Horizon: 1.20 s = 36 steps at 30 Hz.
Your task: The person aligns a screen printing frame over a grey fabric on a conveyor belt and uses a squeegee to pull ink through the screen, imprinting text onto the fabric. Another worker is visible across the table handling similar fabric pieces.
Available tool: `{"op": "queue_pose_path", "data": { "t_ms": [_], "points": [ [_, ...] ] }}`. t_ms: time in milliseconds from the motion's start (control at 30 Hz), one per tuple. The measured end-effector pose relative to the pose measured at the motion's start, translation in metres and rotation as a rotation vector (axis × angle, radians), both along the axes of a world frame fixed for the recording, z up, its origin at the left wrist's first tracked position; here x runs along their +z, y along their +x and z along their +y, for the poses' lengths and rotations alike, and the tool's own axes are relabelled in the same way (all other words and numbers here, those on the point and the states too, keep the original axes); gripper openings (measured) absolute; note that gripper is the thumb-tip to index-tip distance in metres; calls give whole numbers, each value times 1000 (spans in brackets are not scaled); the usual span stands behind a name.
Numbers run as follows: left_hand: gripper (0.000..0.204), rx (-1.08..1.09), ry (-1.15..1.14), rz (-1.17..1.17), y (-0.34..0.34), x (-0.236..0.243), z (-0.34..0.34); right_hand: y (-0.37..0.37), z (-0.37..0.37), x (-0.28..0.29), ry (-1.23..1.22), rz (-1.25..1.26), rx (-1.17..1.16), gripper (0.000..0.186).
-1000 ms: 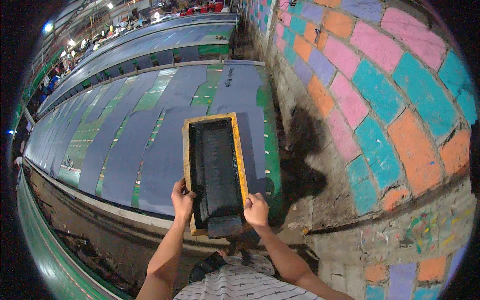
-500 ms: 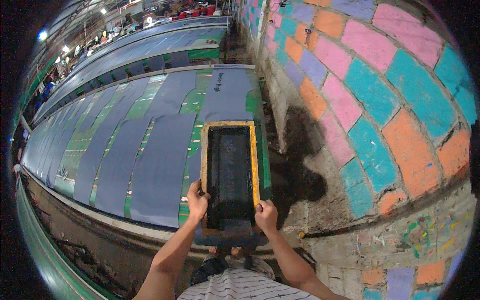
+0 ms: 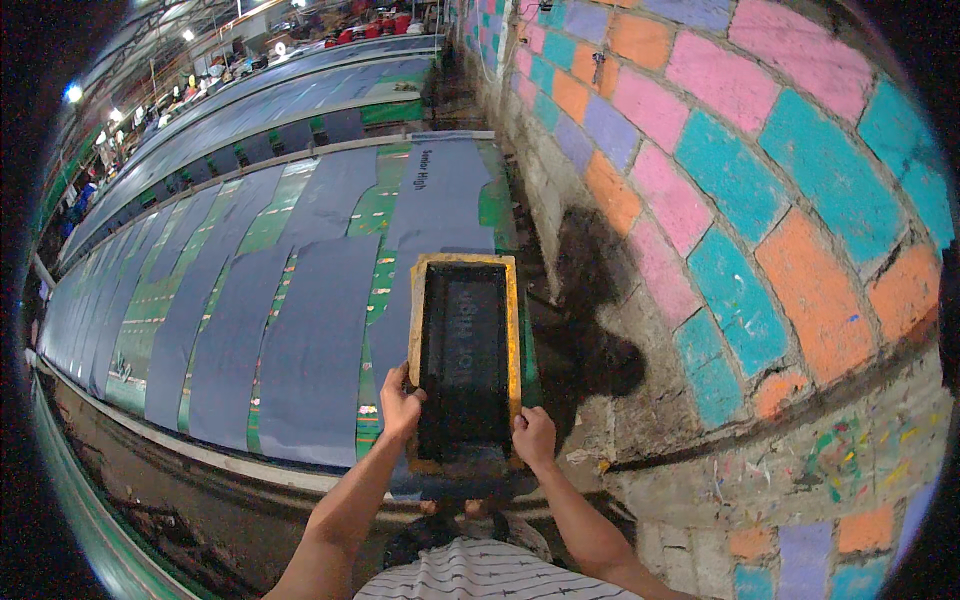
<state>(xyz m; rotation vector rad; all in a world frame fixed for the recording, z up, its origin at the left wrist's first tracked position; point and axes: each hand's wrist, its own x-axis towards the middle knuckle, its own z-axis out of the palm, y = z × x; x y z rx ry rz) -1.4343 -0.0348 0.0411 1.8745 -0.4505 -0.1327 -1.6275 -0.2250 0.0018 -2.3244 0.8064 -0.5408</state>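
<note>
Between both hands is a silk-screen printing frame (image 3: 416, 310), a long wooden rectangle with yellowed edges around a dark mesh. Faint lettering shows in the mesh. My left hand (image 3: 402, 402) is closed on the frame's left side near its lower end, thumb on the rim. On the right side, my right hand (image 3: 534, 436) grips at about the same height, its fingers curled. The frame is over the near right end of a long green table with grey-blue fabric pieces on it. One fabric piece (image 3: 446, 205) beyond the frame bears dark printed lettering at its far end.
More cut fabric pieces (image 3: 315, 330) lie side by side along the green table (image 3: 130, 345) to the left. Further long tables (image 3: 350, 85) run behind. A wall painted in coloured blocks (image 3: 735, 180) rises on the right, past a narrow gap. A green edge (image 3: 70, 490) curves at lower left.
The frame, held in both hands, sits slightly lower and further right in the picture. Lettering in its mesh shows more plainly. The surroundings have shifted a little left with the view.
</note>
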Motion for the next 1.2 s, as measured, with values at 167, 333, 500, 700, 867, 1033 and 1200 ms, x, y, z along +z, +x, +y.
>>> {"op": "queue_pose_path", "data": {
  "t_ms": [167, 333, 500, 700, 867, 1033, 1200],
  "points": [
    [62, 12, -33, -41, 6, -16, 1, 3, 2, -2, -16, -17, 4, 21],
    [61, 15, -61, 86, 4, -27, 3, 0, 3, -10, -8, 20, 9, 19],
    [59, 26, -38, 64, -6, -9, 5, 1, 3, -9, 41, 73, 11, 20],
    [57, 44, -3, 33, 4, -38, 9, 2, 5, -3, 63, 82, 8, 22],
    [55, 52, -51, 43, 6, -37, 5, 3, 3, 3, 54, 95, -14, 27],
    [55, 67, -2, 3, 0, -35, 0, 2, -2, -6, 24, 51, -18, 19],
    [57, 57, 39, -21, -3, -32, -4, -1, -3, -11, 46, 51, -37, 17]
  ]
}}
